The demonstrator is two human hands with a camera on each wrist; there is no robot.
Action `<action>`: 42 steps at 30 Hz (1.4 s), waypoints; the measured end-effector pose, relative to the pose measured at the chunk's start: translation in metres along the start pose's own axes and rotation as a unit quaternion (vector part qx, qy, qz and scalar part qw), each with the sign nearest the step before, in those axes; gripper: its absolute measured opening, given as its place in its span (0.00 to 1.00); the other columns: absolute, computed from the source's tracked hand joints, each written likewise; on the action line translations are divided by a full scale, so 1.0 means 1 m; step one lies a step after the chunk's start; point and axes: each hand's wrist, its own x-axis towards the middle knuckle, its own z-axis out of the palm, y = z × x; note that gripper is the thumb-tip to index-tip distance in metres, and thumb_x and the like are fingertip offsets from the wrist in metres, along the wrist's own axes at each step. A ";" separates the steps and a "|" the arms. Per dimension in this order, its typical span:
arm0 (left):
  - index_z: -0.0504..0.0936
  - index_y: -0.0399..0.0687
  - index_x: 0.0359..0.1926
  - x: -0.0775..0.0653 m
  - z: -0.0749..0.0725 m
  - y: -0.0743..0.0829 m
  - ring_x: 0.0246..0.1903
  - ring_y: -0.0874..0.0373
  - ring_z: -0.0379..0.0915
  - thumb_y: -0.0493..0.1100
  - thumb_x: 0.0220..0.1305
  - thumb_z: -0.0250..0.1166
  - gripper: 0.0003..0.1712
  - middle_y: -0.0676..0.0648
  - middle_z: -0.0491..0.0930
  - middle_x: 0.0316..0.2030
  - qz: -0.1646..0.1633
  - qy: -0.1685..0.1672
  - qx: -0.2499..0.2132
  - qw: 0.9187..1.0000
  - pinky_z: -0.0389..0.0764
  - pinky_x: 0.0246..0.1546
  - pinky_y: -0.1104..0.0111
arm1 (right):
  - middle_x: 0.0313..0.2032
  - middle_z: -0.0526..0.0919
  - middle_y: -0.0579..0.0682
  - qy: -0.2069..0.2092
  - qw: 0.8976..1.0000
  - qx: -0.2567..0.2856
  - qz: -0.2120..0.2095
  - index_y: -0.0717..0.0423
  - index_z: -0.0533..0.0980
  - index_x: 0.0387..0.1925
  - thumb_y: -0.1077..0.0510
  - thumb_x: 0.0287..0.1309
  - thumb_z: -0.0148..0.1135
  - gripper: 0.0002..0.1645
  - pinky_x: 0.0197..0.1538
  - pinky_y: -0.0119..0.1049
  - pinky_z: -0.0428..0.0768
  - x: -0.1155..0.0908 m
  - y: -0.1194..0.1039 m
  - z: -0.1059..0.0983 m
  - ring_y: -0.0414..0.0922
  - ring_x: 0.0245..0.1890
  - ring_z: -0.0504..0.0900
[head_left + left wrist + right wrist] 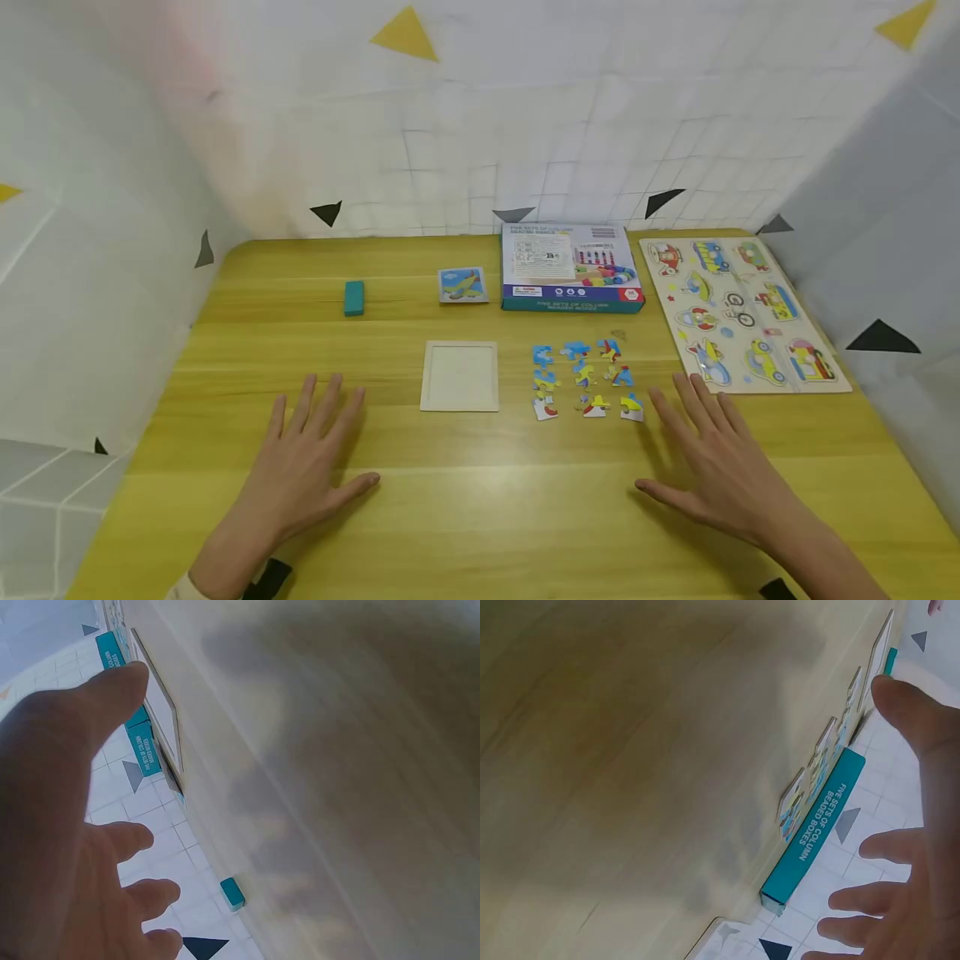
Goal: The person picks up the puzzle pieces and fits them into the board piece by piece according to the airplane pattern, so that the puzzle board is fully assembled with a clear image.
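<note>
Both hands hover palm down over the wooden table with fingers spread, holding nothing. My left hand (303,467) is at the left, its thumb towards the middle. My right hand (712,467) is on the other side, its fingertips close to the loose jigsaw pieces (585,375), which lie in three rough rows with blue, yellow and red print. Between the hands, further back, lies a square cream puzzle tray (460,377) with a raised rim. Behind it is a small picture card (462,285) showing a plane. In the right wrist view the jigsaw pieces (825,757) appear edge-on beyond the thumb.
A teal block (354,298) sits at the back left. A boxed bead set (572,268) lies at the back edge, right of the card. To its right is a wooden vehicle puzzle board (746,321). White cloth walls (480,125) enclose the back and sides.
</note>
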 end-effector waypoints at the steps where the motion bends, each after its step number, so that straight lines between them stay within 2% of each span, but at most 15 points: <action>1: 0.59 0.47 0.77 0.000 0.000 -0.001 0.74 0.34 0.40 0.76 0.53 0.64 0.60 0.35 0.50 0.75 0.000 0.000 0.002 1.000 0.49 0.65 0.34 | 0.74 0.51 0.69 0.002 1.000 0.003 -0.006 0.60 0.59 0.75 0.23 0.44 0.68 0.68 0.74 0.55 0.37 0.002 0.000 0.000 0.62 0.76 0.43; 6: 0.61 0.46 0.76 0.003 -0.002 -0.004 0.74 0.33 0.40 0.76 0.53 0.64 0.59 0.35 0.51 0.75 0.002 0.006 0.008 1.000 0.50 0.64 0.33 | 0.73 0.54 0.70 0.011 1.000 0.015 -0.023 0.60 0.59 0.75 0.25 0.49 0.66 0.64 0.74 0.53 0.41 0.009 0.000 -0.001 0.63 0.74 0.48; 9: 0.61 0.45 0.76 0.006 -0.003 -0.006 0.74 0.33 0.40 0.75 0.52 0.65 0.60 0.35 0.51 0.75 0.004 0.005 0.006 1.000 0.50 0.64 0.33 | 0.71 0.58 0.70 0.015 0.999 0.031 -0.022 0.60 0.62 0.73 0.29 0.52 0.67 0.59 0.70 0.60 0.55 0.013 -0.001 -0.002 0.66 0.71 0.56; 12: 0.60 0.46 0.76 0.011 -0.004 -0.007 0.74 0.33 0.41 0.75 0.52 0.66 0.60 0.35 0.51 0.75 0.004 -0.001 -0.009 1.000 0.50 0.64 0.33 | 0.67 0.65 0.70 0.032 0.998 0.050 -0.023 0.63 0.66 0.70 0.35 0.56 0.68 0.51 0.58 0.64 0.70 0.019 -0.001 -0.002 0.68 0.62 0.69; 16: 0.57 0.46 0.77 0.018 -0.003 -0.005 0.73 0.33 0.44 0.72 0.54 0.68 0.59 0.35 0.53 0.75 0.003 -0.014 -0.051 0.999 0.51 0.64 0.34 | 0.59 0.74 0.68 0.067 0.995 0.069 -0.033 0.66 0.72 0.65 0.36 0.65 0.56 0.42 0.47 0.61 0.78 0.025 -0.002 -0.001 0.65 0.51 0.78; 19: 0.56 0.44 0.78 0.024 -0.001 -0.003 0.73 0.33 0.45 0.68 0.57 0.69 0.58 0.35 0.53 0.75 0.004 -0.016 -0.088 0.996 0.53 0.64 0.34 | 0.54 0.78 0.66 0.082 0.993 0.076 -0.036 0.66 0.74 0.62 0.34 0.69 0.46 0.42 0.44 0.58 0.81 0.028 -0.003 0.000 0.62 0.49 0.80; 22: 0.54 0.43 0.78 0.031 0.001 -0.002 0.72 0.34 0.47 0.64 0.58 0.70 0.57 0.35 0.54 0.74 0.014 -0.006 -0.124 0.992 0.56 0.64 0.36 | 0.52 0.79 0.63 0.087 0.992 0.083 -0.036 0.66 0.75 0.60 0.33 0.70 0.44 0.42 0.41 0.55 0.82 0.031 -0.002 0.001 0.60 0.47 0.81; 23: 0.54 0.43 0.78 0.035 0.003 -0.002 0.72 0.34 0.49 0.63 0.58 0.71 0.57 0.35 0.55 0.74 0.020 0.000 -0.135 0.991 0.58 0.64 0.37 | 0.51 0.79 0.62 0.087 0.992 0.085 -0.035 0.65 0.76 0.60 0.35 0.69 0.47 0.39 0.40 0.54 0.82 0.032 -0.002 0.002 0.59 0.46 0.81; 25: 0.53 0.44 0.78 0.042 0.005 -0.001 0.71 0.36 0.53 0.61 0.57 0.73 0.58 0.35 0.57 0.73 0.032 0.012 -0.157 0.987 0.61 0.63 0.39 | 0.50 0.80 0.60 0.081 0.992 0.090 -0.027 0.64 0.76 0.59 0.40 0.64 0.61 0.35 0.38 0.53 0.82 0.033 -0.001 0.001 0.58 0.45 0.82; 27: 0.54 0.44 0.78 0.050 0.008 0.000 0.69 0.37 0.57 0.59 0.56 0.75 0.58 0.36 0.59 0.72 0.042 0.020 -0.177 0.983 0.65 0.62 0.42 | 0.49 0.80 0.58 0.074 0.992 0.096 -0.019 0.64 0.77 0.58 0.49 0.54 0.72 0.34 0.37 0.51 0.82 0.035 0.001 0.002 0.56 0.42 0.83; 29: 0.55 0.43 0.78 0.059 0.011 0.002 0.68 0.38 0.60 0.57 0.54 0.76 0.58 0.36 0.61 0.71 0.048 0.022 -0.194 0.980 0.67 0.61 0.44 | 0.48 0.80 0.56 0.065 0.993 0.101 -0.011 0.63 0.78 0.57 0.58 0.43 0.78 0.37 0.35 0.49 0.82 0.036 0.003 0.003 0.54 0.41 0.83; 30: 0.55 0.43 0.77 0.062 0.012 0.003 0.67 0.39 0.60 0.56 0.54 0.77 0.59 0.36 0.62 0.71 0.048 0.019 -0.200 0.978 0.68 0.61 0.44 | 0.48 0.80 0.56 0.062 0.993 0.103 -0.009 0.63 0.78 0.57 0.60 0.39 0.80 0.38 0.35 0.49 0.82 0.036 0.003 0.004 0.53 0.40 0.83; 32: 0.56 0.43 0.77 0.069 0.014 0.005 0.67 0.39 0.61 0.56 0.52 0.78 0.59 0.37 0.62 0.70 0.045 0.013 -0.214 0.976 0.69 0.60 0.45 | 0.47 0.80 0.56 0.059 0.992 0.107 -0.010 0.64 0.79 0.56 0.61 0.39 0.80 0.37 0.35 0.48 0.82 0.037 0.005 0.004 0.52 0.39 0.83; 42: 0.55 0.47 0.78 0.098 0.029 0.004 0.67 0.41 0.60 0.57 0.46 0.81 0.64 0.38 0.61 0.69 0.036 -0.035 -0.239 0.970 0.69 0.61 0.47 | 0.46 0.81 0.55 0.030 0.994 0.108 0.009 0.63 0.80 0.54 0.62 0.41 0.81 0.34 0.35 0.47 0.81 0.039 0.009 0.010 0.50 0.39 0.82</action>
